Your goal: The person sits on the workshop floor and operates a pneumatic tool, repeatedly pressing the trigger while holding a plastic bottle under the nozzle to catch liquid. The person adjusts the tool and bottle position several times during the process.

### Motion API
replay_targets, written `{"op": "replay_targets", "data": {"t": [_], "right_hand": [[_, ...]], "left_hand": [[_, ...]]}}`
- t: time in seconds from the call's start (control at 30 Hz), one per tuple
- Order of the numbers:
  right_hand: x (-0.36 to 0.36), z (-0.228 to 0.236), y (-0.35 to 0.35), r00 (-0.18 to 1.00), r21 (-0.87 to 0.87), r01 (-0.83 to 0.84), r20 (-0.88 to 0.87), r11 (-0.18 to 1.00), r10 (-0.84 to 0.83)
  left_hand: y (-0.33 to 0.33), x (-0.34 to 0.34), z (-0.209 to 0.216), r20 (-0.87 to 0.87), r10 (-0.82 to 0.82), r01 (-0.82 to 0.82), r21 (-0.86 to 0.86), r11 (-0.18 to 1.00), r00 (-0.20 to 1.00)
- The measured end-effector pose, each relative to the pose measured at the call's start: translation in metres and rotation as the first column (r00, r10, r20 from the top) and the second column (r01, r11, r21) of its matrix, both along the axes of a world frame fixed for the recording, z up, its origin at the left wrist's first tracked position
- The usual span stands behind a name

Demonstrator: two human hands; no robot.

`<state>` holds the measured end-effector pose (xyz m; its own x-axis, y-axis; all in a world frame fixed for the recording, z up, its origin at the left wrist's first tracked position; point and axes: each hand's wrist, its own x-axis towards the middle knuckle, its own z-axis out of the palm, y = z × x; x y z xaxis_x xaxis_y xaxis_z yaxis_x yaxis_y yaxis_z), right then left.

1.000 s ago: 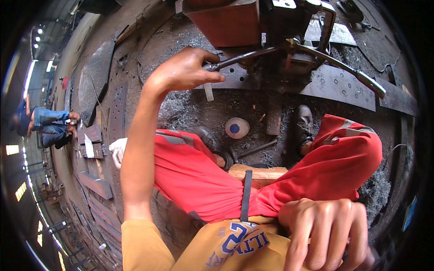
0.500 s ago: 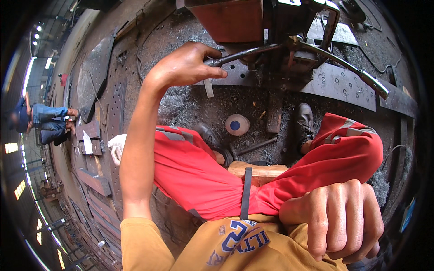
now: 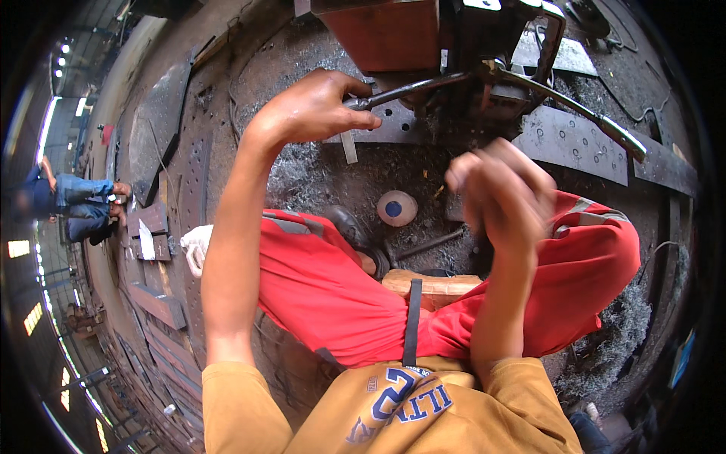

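Observation:
My left hand (image 3: 321, 106) is closed round the end of a long metal lever (image 3: 412, 88), its thumb lying along the underside. The lever runs to the hub of a dark drilling machine (image 3: 495, 98), and a second lever arm (image 3: 586, 112) slopes down to the right from that hub. Below the machine, my right hand (image 3: 503, 189) is raised in front of my right knee, apart from the levers. Motion smears its fingers, so their closing cannot be made out. Under the machine lies a drilled steel plate (image 3: 571, 144) with rows of round marks.
A round pale container with a blue centre (image 3: 394, 209) stands on the ground, amid metal shavings (image 3: 295, 181). A T-handled metal tool (image 3: 427, 246) lies near my shoe. I sit on a wooden block (image 3: 431, 286). Another person (image 3: 83, 197) is at the far left beside steel plates.
My right hand has swung up and forward from beside my lap to below the machine. My left hand stays on the lever, nearly still.

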<state>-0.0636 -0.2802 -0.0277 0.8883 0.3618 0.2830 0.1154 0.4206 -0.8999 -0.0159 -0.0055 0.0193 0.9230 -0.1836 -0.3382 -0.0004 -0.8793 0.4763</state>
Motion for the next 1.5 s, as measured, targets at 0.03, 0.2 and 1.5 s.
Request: {"op": "replay_targets", "data": {"t": [0.03, 0.2, 1.5], "right_hand": [[0.016, -0.016, 0.016, 0.982, -0.167, -0.012, -0.186, 0.986, -0.02], [0.036, -0.228, 0.016, 0.968, -0.965, -0.237, -0.224, 0.116, 0.116], [0.009, -0.301, 0.064, 0.475, -0.303, -0.148, -0.857, 0.942, -0.201]], "left_hand": [[-0.001, 0.002, 0.001, -0.005, -0.008, 0.008, -0.005, 1.0, 1.0], [-0.006, 0.007, 0.007, -0.029, -0.006, 0.007, 0.024, 1.0, 1.0], [-0.006, 0.006, 0.008, -0.042, -0.012, 0.013, 0.01, 1.0, 0.999]]}}
